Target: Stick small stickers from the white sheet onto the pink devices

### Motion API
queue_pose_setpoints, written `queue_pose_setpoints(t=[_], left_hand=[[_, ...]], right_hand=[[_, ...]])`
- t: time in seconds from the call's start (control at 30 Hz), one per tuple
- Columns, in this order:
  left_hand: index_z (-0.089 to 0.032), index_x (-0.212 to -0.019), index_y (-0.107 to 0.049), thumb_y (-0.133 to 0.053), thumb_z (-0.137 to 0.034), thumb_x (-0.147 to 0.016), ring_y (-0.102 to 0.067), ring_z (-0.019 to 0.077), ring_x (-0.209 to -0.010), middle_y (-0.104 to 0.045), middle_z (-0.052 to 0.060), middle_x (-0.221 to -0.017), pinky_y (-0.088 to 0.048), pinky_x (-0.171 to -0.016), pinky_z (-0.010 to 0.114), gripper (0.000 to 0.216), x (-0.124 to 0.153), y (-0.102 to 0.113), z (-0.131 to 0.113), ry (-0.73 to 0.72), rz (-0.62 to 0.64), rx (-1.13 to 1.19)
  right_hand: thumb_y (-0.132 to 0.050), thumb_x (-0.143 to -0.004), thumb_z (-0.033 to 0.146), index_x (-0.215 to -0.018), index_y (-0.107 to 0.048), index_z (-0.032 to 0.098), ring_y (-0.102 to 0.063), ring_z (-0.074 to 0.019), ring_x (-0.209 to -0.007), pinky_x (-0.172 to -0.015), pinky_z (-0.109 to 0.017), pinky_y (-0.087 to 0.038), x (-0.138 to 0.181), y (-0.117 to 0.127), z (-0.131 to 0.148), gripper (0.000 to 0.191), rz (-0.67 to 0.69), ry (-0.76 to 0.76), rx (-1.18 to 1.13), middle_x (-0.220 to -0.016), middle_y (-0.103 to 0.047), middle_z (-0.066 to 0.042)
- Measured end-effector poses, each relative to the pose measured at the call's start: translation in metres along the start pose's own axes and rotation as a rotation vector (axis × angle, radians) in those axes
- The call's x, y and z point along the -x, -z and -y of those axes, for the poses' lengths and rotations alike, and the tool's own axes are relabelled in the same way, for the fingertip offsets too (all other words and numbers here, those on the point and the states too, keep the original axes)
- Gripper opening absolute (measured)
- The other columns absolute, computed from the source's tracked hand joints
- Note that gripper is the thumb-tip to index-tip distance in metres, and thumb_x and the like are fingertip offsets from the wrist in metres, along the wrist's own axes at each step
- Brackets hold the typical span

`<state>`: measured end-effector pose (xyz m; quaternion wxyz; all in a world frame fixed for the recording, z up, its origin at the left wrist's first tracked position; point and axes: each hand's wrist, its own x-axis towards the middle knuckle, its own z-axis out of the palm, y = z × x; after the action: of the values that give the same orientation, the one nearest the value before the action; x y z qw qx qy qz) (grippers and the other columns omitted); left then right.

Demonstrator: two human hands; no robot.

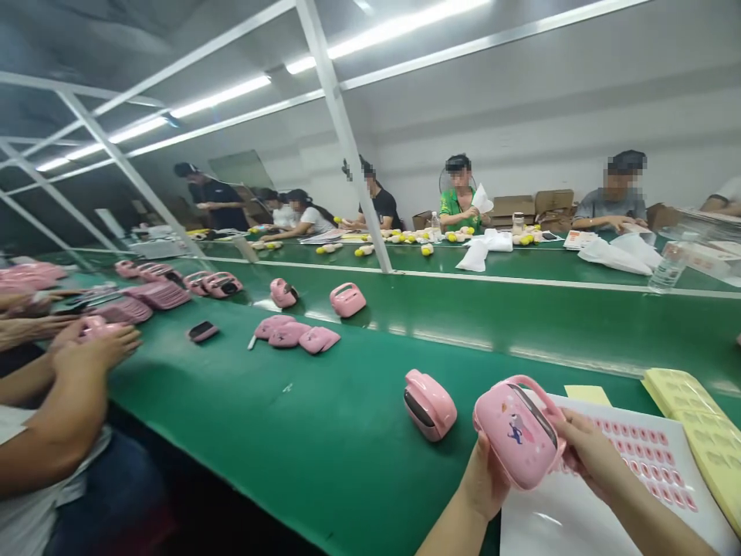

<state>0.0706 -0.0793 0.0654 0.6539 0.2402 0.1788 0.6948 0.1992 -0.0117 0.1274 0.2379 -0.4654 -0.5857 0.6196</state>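
Both my hands hold a pink plastic case (514, 439) with a carrying handle, a dark strip along its top and a small printed figure on its face. My left hand (487, 480) grips its lower left side, partly hidden behind it. At the right end, near the handle, my right hand (583, 446) closes on the case. Below it lies a white sheet (538, 519) bearing rows of small pink-and-white oval stickers (654, 467). A second pink case (431, 405) rests on the green bench just left of my hands.
Yellow sheets (695, 425) lie at the right edge. Pink panels (289, 332) and a small dark-topped part (202, 332) are further left. More cases (348, 300) stand beyond. A co-worker's hands (98, 344) hold a pink part at left. Across the green line, several people sit among yellow-and-white items.
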Motion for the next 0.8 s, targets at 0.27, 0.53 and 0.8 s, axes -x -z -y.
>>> queue_pose_setpoints(t=[0.27, 0.53, 0.8], left_hand=[[-0.015, -0.102, -0.058, -0.064, -0.042, -0.069, -0.031, 0.0300, -0.121, -0.048, 0.015, -0.120, -0.020, -0.101, 0.040, 0.044, -0.014, 0.009, 0.007, -0.305, -0.482, -0.772], [-0.015, -0.103, -0.058, -0.066, -0.019, -0.061, -0.041, 0.0308, -0.109, -0.056, 0.013, -0.108, -0.013, -0.102, 0.040, 0.043, -0.019, 0.021, 0.012, -0.233, -0.431, -0.935], [-0.016, -0.102, -0.047, -0.072, -0.028, -0.059, -0.053, 0.0196, -0.067, -0.057, 0.005, -0.076, -0.038, -0.065, 0.031, 0.051, -0.025, 0.025, 0.012, -0.143, -0.386, -0.675]], right_hand=[[-0.044, -0.069, 0.044, -0.075, -0.058, 0.020, -0.052, -0.0172, -0.059, -0.056, -0.028, -0.037, -0.052, -0.003, 0.073, 0.028, -0.347, 0.571, 0.484, -0.063, -0.060, -0.002], [-0.043, -0.070, 0.031, -0.076, -0.056, 0.019, -0.055, -0.0188, -0.067, -0.060, -0.028, -0.039, -0.120, -0.050, 0.047, 0.018, -0.265, 0.561, 0.661, -0.072, -0.061, -0.004], [-0.047, -0.075, 0.036, -0.093, -0.056, 0.017, -0.055, -0.0157, -0.065, -0.068, -0.032, -0.045, -0.107, -0.026, 0.020, 0.028, -0.170, 0.672, 0.632, -0.093, -0.058, -0.008]])
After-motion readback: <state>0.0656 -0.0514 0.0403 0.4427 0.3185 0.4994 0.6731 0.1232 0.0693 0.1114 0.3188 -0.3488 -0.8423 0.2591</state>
